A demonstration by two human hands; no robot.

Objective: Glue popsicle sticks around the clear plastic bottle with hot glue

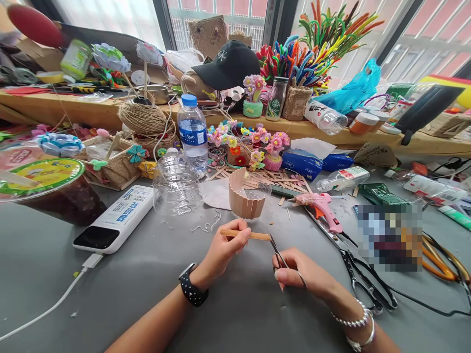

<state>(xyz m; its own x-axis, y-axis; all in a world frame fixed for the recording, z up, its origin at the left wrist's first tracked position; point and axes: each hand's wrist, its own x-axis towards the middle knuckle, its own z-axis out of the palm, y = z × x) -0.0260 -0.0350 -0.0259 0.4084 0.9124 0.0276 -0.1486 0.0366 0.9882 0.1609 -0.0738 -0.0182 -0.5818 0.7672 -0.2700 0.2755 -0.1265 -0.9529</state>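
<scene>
Landmark: a small cup of pale upright wooden slats (pixel 247 207), stood on the grey tabletop (pixel 235 318). On its near side, a flat, light-brown wooden stick (pixel 259 236) is held crosswise in the left hand (pixel 225 247), pinched between thumb and fingers. Nearside and right of the cup, slim metal scissors (pixel 281 259) are gripped in the right hand (pixel 300 272), fingers curled about the handles; blade tips are set at the stick's right end. Whether the wood is fully bitten cannot be told. For a clean cut, the stick is best steadied near the blades, fingertips clear of the cutting line; pressure is best applied slowly, since thin wood may be split. Right of the cup, a pink plastic glue gun (pixel 324 205) and large black-handled scissors (pixel 346 257) are laid.
</scene>
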